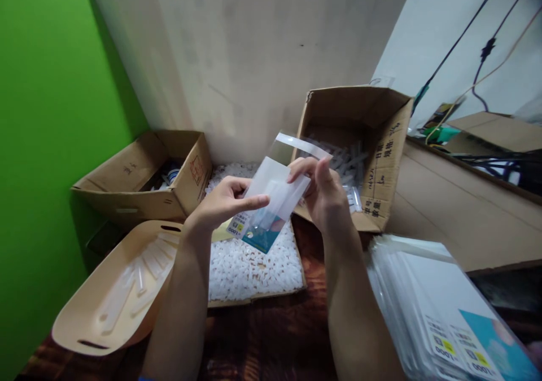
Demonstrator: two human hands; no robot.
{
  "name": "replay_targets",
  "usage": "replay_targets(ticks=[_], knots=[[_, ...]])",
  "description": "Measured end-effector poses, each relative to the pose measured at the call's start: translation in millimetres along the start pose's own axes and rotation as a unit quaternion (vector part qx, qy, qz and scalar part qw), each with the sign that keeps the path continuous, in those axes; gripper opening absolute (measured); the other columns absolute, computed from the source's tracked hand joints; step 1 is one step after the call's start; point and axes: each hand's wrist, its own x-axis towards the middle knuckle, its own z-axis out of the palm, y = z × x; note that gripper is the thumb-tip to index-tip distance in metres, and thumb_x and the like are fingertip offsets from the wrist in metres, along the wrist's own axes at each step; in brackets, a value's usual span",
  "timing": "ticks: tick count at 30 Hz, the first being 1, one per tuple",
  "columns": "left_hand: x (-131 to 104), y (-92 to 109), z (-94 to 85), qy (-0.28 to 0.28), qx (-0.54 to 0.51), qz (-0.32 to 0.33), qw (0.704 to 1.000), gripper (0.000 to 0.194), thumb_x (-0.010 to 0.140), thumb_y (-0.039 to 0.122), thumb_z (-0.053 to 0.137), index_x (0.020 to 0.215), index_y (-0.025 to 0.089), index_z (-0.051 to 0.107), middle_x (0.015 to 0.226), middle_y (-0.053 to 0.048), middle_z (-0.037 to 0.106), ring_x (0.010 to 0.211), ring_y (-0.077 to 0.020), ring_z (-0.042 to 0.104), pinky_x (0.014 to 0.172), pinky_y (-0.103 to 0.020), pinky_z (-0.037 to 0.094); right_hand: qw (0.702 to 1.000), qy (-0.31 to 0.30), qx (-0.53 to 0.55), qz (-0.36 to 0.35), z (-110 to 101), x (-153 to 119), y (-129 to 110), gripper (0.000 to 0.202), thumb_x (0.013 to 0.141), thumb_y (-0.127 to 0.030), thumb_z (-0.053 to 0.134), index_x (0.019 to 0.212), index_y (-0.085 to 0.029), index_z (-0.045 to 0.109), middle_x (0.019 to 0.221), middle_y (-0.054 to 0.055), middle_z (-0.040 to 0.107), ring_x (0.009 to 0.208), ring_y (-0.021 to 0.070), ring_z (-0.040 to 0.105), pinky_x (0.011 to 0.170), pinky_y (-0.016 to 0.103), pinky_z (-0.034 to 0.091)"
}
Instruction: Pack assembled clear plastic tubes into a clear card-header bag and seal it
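My left hand [224, 200] and right hand [324, 192] both pinch a clear plastic bag [273, 200], held up between them above the tray of white pieces [249, 268]. Beige tub [105, 290] sits below-left of my left hand, stack of bags [440, 307] below-right of my right.

Against a green wall [46, 115] and a grey panel [254, 48]: open cardboard box [139, 180] at left, a second, taller carton [368, 144] at right holding clear packets. Between them, a shallow tray of small white pieces [249, 268]. In the foreground, a beige tub [84, 307] with pale sticks and a stack of printed sleeves [440, 307] on dark wooden tabletop [262, 336]. Cables [486, 48] hanging at far right.
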Motion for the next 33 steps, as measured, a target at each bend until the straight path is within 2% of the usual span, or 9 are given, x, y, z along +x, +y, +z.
replay_targets(ticks=[4, 7, 10, 12, 14, 19, 24, 28, 33], knots=[[1, -1, -0.5, 0.006, 0.023, -0.002, 1.000, 0.036, 0.072, 0.050, 0.080, 0.076, 0.015, 0.071, 0.065, 0.000, 0.060, 0.057, -0.0114, 0.051, 0.051, -0.022, 0.037, 0.999, -0.015, -0.029, -0.012, 1, 2, 3, 0.063, 0.092, -0.078, 0.036, 0.075, -0.024, 0.062, 0.072, 0.003, 0.054, 0.063, 0.0165, 0.053, 0.055, 0.030, 0.042], [6, 0, 3.3, 0.094, 0.061, 0.035, 0.993, 0.039, 0.076, 0.054, 0.076, 0.078, 0.016, 0.069, 0.067, -0.001, 0.061, 0.058, -0.0125, 0.053, 0.051, -0.023, 0.038, 0.998, 0.049, -0.027, -0.012, 1, 7, 5, 0.055, 0.093, -0.074, 0.040, 0.103, -0.026, 0.064, 0.085, 0.003, 0.059, 0.065, 0.0151, 0.056, 0.056, 0.028, 0.045], [10, 3, 13.7, 0.269, 0.216, 0.098, 0.934, 0.035, 0.083, 0.052, 0.072, 0.077, 0.018, 0.063, 0.071, -0.002, 0.061, 0.064, -0.0152, 0.055, 0.056, -0.025, 0.039, 0.995, 0.092, 0.017, -0.019, 5, 10, 5, 0.052, 0.091, -0.067, 0.054, 0.121, -0.025, 0.057, 0.103, 0.007, 0.064, 0.080, 0.0163, 0.064, 0.067, 0.028, 0.054], [11, 5, 23.1, 0.311, 0.356, 0.115, 0.874, 0.032, 0.086, 0.048, 0.070, 0.077, 0.019, 0.059, 0.074, -0.004, 0.060, 0.068, -0.0177, 0.056, 0.061, -0.027, 0.039, 0.997, 0.057, 0.049, -0.024, 11, 11, 4, 0.050, 0.089, -0.061, 0.061, 0.122, -0.024, 0.057, 0.110, 0.008, 0.064, 0.092, 0.0188, 0.066, 0.077, 0.031, 0.057], [11, 7, 32.3, 0.275, 0.452, 0.117, 0.840, 0.030, 0.089, 0.046, 0.067, 0.081, 0.020, 0.057, 0.078, -0.005, 0.060, 0.072, -0.0202, 0.058, 0.065, -0.029, 0.040, 0.997, 0.038, 0.058, -0.026, 16, 11, 6, 0.042, 0.089, -0.056, 0.064, 0.114, -0.023, 0.060, 0.109, 0.008, 0.066, 0.096, 0.0198, 0.066, 0.081, 0.033, 0.059], [11, 8, 45.1, 0.148, 0.505, 0.145, 0.838, 0.025, 0.092, 0.043, 0.062, 0.090, 0.019, 0.055, 0.087, -0.008, 0.062, 0.081, -0.0248, 0.062, 0.076, -0.033, 0.044, 0.989, 0.134, 0.055, 0.023, 15, 14, 18, 0.023, 0.087, -0.041, 0.067, 0.084, -0.020, 0.058, 0.077, 0.001, 0.061, 0.073, 0.0168, 0.064, 0.068, 0.032, 0.059], [16, 2, 55.3, 0.175, 0.569, 0.056, 0.802, 0.011, 0.096, 0.021, 0.050, 0.093, 0.015, 0.057, 0.085, -0.012, 0.065, 0.078, -0.0274, 0.065, 0.073, -0.037, 0.045, 0.997, 0.016, 0.064, 0.050, 8, 12, 15, 0.031, 0.090, -0.047, 0.059, 0.101, -0.019, 0.065, 0.102, 0.007, 0.067, 0.090, 0.0206, 0.066, 0.072, 0.033, 0.059], [16, 0, 65.4, 0.148, 0.635, 0.072, 0.755, 0.016, 0.095, 0.028, 0.056, 0.094, 0.013, 0.060, 0.088, -0.013, 0.068, 0.081, -0.0283, 0.067, 0.074, -0.038, 0.048, 0.994, 0.055, -0.079, 0.047, 14, 11, 15, 0.040, 0.090, -0.056, 0.058, 0.101, -0.019, 0.068, 0.101, 0.008, 0.071, 0.091, 0.0229, 0.066, 0.078, 0.034, 0.055], [10, 8, 60.4, 0.130, 0.572, 0.156, 0.795, 0.022, 0.092, 0.036, 0.066, 0.098, 0.015, 0.066, 0.092, -0.008, 0.073, 0.083, -0.0246, 0.069, 0.073, -0.034, 0.051, 0.978, 0.086, -0.187, 0.029, 9, 15, 24, 0.026, 0.094, -0.031, 0.047, 0.089, -0.020, 0.069, 0.088, 0.005, 0.073, 0.084, 0.0221, 0.065, 0.077, 0.033, 0.048]])
